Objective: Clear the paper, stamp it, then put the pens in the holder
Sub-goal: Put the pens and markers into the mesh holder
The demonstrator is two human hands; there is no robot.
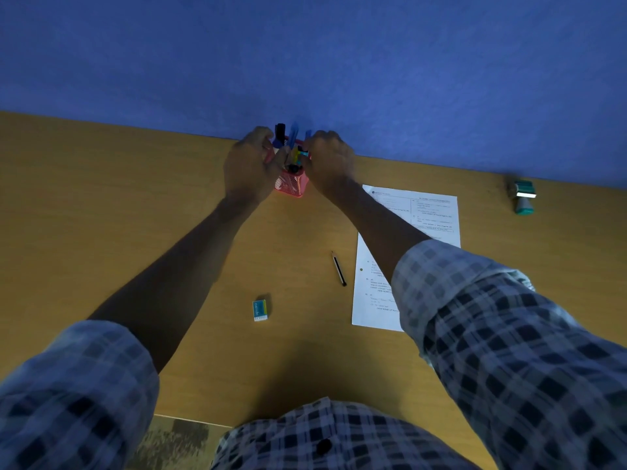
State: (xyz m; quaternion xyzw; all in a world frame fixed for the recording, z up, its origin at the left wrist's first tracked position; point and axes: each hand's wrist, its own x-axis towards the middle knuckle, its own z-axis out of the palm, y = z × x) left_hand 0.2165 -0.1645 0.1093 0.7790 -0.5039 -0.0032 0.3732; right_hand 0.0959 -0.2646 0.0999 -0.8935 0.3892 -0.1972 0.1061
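The head view looks down on a wide tan wooden desk (135,232) set against a blue wall (339,45). One white printed sheet of paper (431,218) lies flat on the right half, its long axis running near to far, with the right forearm crossing over its near part. One pink wire-mesh pen holder (290,186) stands at the far edge, just in front of the wall, with several pens (294,137) standing upright in it; their number cannot be counted because the hands hide part of them.

Both hands meet at the holder's mouth. The left hand (249,166) is curled beside the left of the pen tops and the right hand (330,161) beside the right; the fingers appear bent around the pens, but blur makes it impossible to tell whether either really grips one.

One green-handled rubber stamp (523,196) lies on its side far right, well apart from the paper. One small teal and yellow eraser box (260,310) sits near, left of centre.

One thin black pen (338,269) remains loose on the desk, just left of the paper, its long axis near to far, tilted slightly. It lies nearer than both hands, and closer to the right arm, so the right hand seems better placed to fetch it.
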